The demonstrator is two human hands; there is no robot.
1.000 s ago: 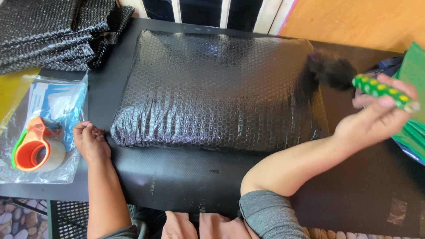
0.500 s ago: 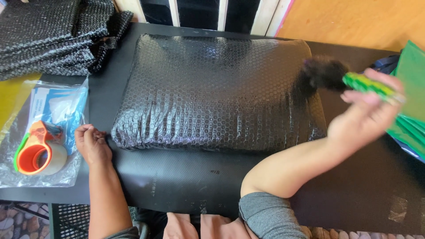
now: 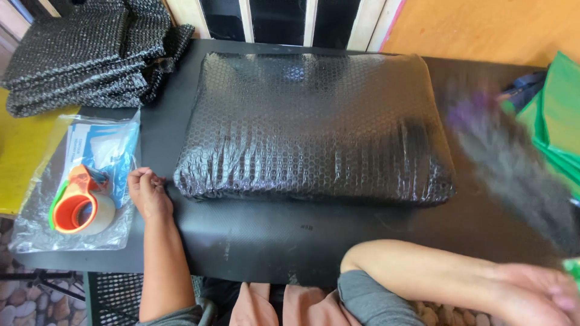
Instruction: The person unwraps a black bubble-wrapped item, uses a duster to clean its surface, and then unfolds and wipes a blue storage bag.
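A large package wrapped in black bubble wrap (image 3: 314,127) lies across the black table (image 3: 254,235). My left hand (image 3: 147,192) rests as a loose fist on the table, touching the package's near left corner. My right hand (image 3: 534,294) is low at the right edge, blurred, gripping the green handle of a dark feather duster (image 3: 513,169). The duster's dark bristles sweep in a blur over the table just right of the package.
A stack of folded black bubble wrap (image 3: 84,54) lies at the back left. An orange and green tape dispenser (image 3: 78,205) sits on a clear plastic bag (image 3: 90,157) of papers at the left. Green bags (image 3: 559,115) lie at the right edge.
My right hand has swung the duster from the package's far right corner down toward me along the right side. My left hand has stayed at the near left corner.
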